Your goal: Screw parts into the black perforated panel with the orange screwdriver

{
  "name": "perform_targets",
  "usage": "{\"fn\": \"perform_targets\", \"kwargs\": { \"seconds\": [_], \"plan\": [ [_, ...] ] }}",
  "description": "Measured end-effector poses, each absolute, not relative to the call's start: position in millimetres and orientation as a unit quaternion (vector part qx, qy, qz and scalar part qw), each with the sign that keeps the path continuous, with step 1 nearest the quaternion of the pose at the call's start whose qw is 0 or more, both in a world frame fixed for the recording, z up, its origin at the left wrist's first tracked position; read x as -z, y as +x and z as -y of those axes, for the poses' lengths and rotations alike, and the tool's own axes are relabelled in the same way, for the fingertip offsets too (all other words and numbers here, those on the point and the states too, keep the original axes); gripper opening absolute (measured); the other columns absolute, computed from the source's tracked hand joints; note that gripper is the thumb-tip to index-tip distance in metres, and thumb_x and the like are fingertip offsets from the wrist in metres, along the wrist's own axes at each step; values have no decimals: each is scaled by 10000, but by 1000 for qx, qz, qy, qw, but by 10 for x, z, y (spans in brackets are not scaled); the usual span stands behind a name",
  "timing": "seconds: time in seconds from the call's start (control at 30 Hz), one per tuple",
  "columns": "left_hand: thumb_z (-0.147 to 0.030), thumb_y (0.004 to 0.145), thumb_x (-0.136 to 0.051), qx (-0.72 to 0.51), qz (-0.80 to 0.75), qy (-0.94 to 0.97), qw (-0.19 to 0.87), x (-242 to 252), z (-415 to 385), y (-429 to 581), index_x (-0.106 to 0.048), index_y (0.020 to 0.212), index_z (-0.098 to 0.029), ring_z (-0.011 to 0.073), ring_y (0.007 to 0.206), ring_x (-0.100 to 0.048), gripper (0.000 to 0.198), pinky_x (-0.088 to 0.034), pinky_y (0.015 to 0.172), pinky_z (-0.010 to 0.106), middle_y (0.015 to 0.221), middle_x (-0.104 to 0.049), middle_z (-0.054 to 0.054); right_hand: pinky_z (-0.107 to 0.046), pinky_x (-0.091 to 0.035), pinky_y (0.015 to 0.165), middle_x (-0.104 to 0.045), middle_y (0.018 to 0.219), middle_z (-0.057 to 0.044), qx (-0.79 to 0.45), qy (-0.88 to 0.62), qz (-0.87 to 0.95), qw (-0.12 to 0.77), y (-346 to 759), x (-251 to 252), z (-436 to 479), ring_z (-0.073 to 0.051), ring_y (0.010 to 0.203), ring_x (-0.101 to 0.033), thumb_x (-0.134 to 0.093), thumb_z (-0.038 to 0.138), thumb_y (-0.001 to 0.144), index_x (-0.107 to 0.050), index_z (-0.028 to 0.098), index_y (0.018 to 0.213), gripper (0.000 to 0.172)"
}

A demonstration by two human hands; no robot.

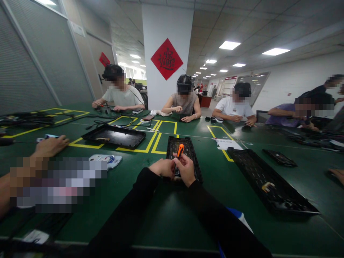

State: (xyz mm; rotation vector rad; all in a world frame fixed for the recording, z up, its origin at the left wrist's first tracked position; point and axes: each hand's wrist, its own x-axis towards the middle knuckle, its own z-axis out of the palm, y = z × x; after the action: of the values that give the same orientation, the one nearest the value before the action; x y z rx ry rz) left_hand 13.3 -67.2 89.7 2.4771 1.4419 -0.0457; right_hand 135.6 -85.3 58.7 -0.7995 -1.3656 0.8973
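Observation:
A shallow black plastic tray (195, 157) lies on the green table in front of me, its long side running away from me. Over it, my right hand (186, 168) grips a screwdriver (180, 149) with an orange and black handle, which stands tilted upward. My left hand (164, 167) is closed close beside the right one, above the tray's left side. Its fingers meet near the lower end of the screwdriver; what they pinch is hidden. Small parts lie inside the tray, too small to name.
A wide black tray (114, 136) lies ahead to the left, a long one (271, 182) to the right. A smaller black piece (279, 157) and white paper (229, 144) are nearby. A co-worker's hand (52, 144) reaches in from the left. Several people sit around the table.

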Motion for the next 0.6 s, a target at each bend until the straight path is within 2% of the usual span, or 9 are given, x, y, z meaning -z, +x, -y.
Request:
{"fn": "perform_targets", "kwargs": {
  "seconds": [0.33, 0.6],
  "plan": [
    [-373, 531, -646, -21, -473, 862, 181, -778, 591, 26, -604, 676, -175, 139, 609, -540, 249, -369, 541, 216, 691, -622, 12, -303, -496, 736, -660, 886, -54, -396, -347, 593, 609, 1354, -580, 854, -169, 777, -616, -568, 293, 728, -617, 146, 952, 273],
    [-301, 542, -631, -50, -452, 840, 295, -693, 522, -33, -613, 660, -141, 113, 570, -518, 200, -364, 523, 197, 619, -588, -2, -293, -498, 735, -663, 888, -53, -393, -350, 595, 607, 1359, -592, 854, -167, 780, -618, -565, 292, 727, -623, 151, 940, 262]
  ]
}}
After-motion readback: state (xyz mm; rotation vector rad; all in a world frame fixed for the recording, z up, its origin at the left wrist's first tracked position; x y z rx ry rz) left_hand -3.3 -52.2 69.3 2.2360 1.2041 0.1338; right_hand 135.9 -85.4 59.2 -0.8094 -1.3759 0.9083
